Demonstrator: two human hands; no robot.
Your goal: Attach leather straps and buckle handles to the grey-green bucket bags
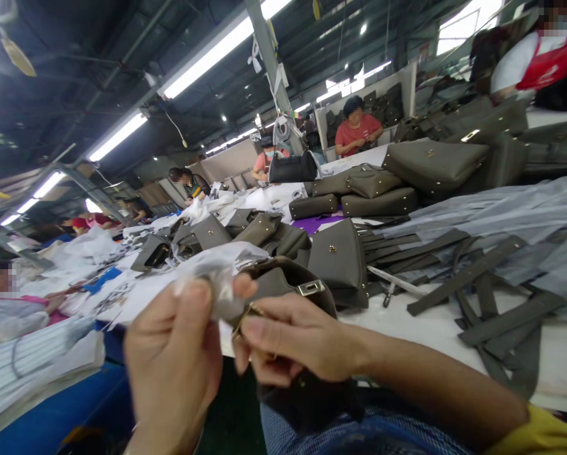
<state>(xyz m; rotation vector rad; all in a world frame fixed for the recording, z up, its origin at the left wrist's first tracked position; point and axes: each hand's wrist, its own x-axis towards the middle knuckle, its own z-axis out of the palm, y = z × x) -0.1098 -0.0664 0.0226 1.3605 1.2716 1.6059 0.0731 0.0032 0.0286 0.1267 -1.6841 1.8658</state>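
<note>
My left hand (179, 341) is raised and closed, thumb against fingers, pinching a piece of thin translucent plastic wrap (224, 284) that is blurred. Close beside it, my right hand (297, 338) is closed round a gold-coloured metal fitting (238, 325); the fingers cover most of it. Behind and below the right hand is a dark olive handbag (276, 281) with a metal clasp plate (310, 288) on its edge. Its lower part hangs dark over my lap. Whether the fitting is joined to this bag is hidden by my fingers.
More olive handbags (337, 259) stand and lie across the white table. Flat straps (496, 284) lie loose at the right, partly under clear plastic sheeting (515, 208). A pen-like tool (397, 281) lies near them. Several people (358, 129) sit along the far side; one person (12, 309) works at left.
</note>
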